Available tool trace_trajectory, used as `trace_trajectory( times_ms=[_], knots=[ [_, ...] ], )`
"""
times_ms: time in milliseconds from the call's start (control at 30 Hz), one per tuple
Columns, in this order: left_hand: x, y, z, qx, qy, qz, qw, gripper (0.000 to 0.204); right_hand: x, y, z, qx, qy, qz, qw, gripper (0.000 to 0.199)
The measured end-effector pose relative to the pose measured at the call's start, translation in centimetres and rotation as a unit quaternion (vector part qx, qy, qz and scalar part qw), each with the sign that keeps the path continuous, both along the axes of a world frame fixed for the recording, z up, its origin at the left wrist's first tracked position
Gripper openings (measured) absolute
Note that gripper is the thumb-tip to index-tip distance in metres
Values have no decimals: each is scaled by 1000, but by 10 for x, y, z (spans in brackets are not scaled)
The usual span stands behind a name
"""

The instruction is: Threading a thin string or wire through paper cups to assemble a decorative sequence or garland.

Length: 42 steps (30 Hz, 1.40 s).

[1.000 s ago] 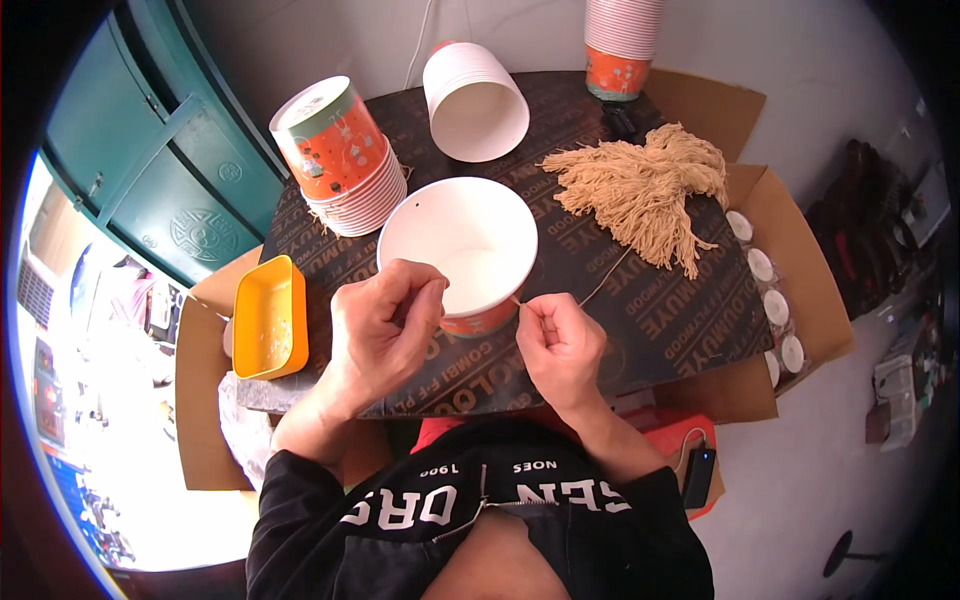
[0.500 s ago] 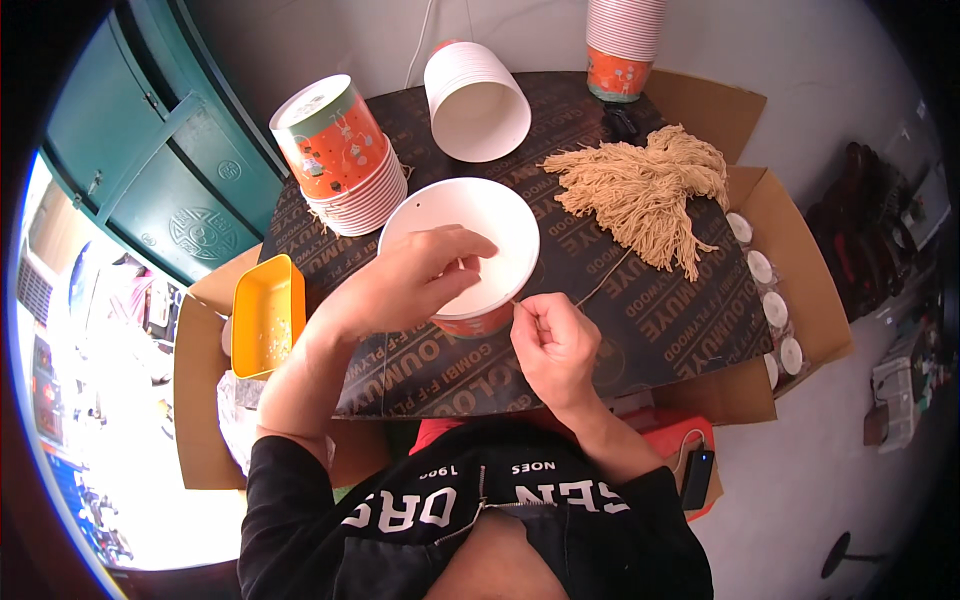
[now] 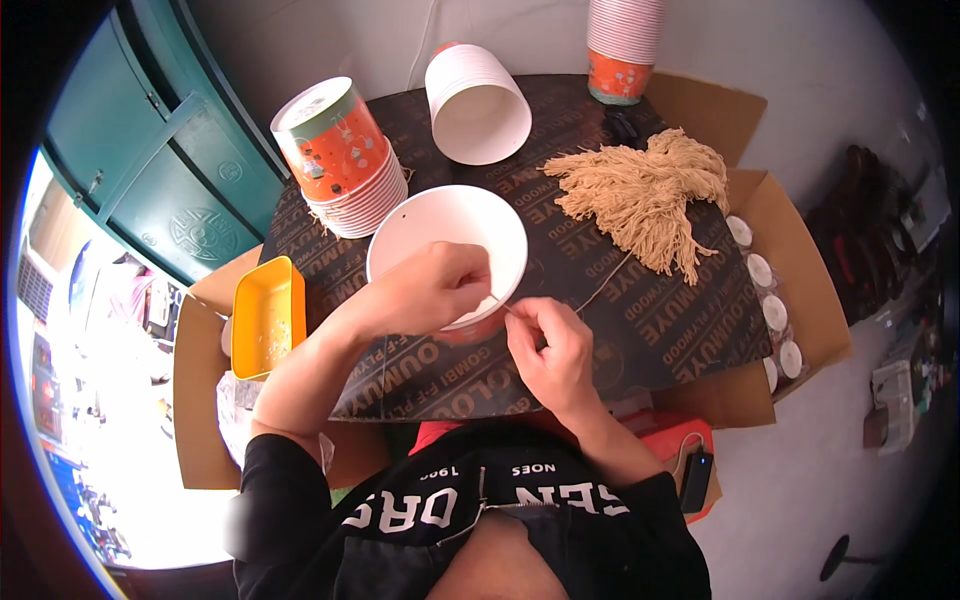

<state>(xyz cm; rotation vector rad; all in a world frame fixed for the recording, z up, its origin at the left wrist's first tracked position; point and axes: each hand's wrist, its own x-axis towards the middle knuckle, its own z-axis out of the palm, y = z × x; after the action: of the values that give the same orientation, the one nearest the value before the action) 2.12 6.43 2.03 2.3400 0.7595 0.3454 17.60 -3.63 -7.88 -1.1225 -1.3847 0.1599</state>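
A white-lined paper bucket [image 3: 505,222] with an orange outside stands mouth up on the table before me, a small dark hole in its far left wall. My left hand [image 3: 435,287] reaches over its near left rim, with curled fingers closed inside near the right wall; what they hold, if anything, is hidden. Just outside the near right rim, my right hand [image 3: 550,345] pinches the end of a tan string [image 3: 605,284]. That string trails off to the right, toward a loose bundle of tan strings [image 3: 650,195] on the table.
Stacked orange paper buckets [image 3: 335,150] stand upside down at the far left. Another white stack [image 3: 480,110] lies on its side behind; a tall stack [image 3: 622,50] rises at the back right. A yellow tray [image 3: 268,315] sits left, and an open carton [image 3: 815,290] holds white rolls.
My left fingers have curled closed and moved down to the bucket's near right inner wall. The bucket has shifted slightly left and nearer. My right hand still pinches the string by the rim.
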Motion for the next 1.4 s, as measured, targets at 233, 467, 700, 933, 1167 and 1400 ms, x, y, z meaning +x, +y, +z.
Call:
trace_trajectory(
  times_ms=[233, 467, 700, 933, 1167, 1400],
  knots=[
    [-31, -28, 1, -62, -44, 109, 991, 14, -17, -17, -3, -27, 28, 186, 982, 12],
    [-39, -31, 7, -63, -59, 114, 990, 13, -15, -12, -9, -153, 147, 270, 939, 12],
    [-39, -30, 4, -164, -182, 74, 967, 8, -17, -2, 0, -149, 200, 287, 925, 12],
    [-34, -23, 3, -209, -123, 128, 962, 10, 1, 1, 29, -127, 187, 274, 935, 8],
    [-33, -19, -2, -189, -149, 104, 965, 11, 22, 16, 71, -47, 35, 322, 945, 18],
    [-31, -18, -4, -171, -122, 106, 972, 12, 16, 32, 82, 10, -82, 355, 931, 16]
  ],
)
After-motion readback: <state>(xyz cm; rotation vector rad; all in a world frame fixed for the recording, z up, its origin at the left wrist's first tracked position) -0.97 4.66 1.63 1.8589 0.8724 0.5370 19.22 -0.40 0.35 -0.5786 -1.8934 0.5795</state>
